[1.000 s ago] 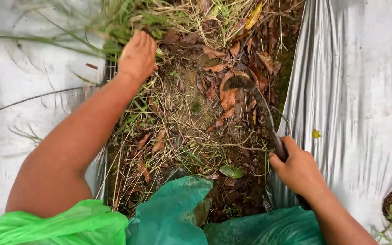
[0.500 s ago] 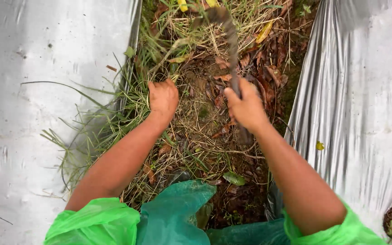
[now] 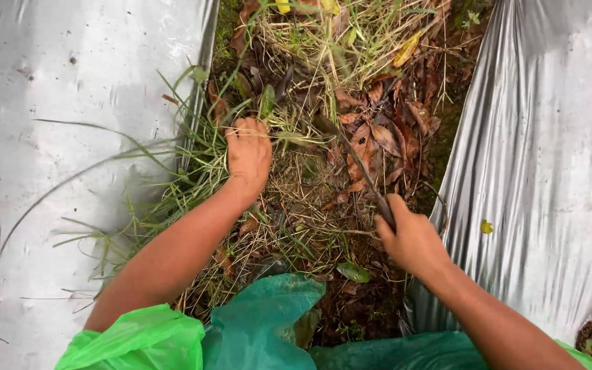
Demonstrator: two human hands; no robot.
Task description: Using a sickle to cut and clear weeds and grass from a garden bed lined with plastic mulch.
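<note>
No packages, labels, signs or screens are appearing anywhere in this view, whether near or far, left or right; nothing printed or displayed is showing among the visible surfaces.

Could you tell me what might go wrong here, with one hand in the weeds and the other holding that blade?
The left hand grips grass close to the curved blade held by the right hand; a slip might cut fingers. The blade could also nick the silver plastic sheeting bordering the strip.
</note>
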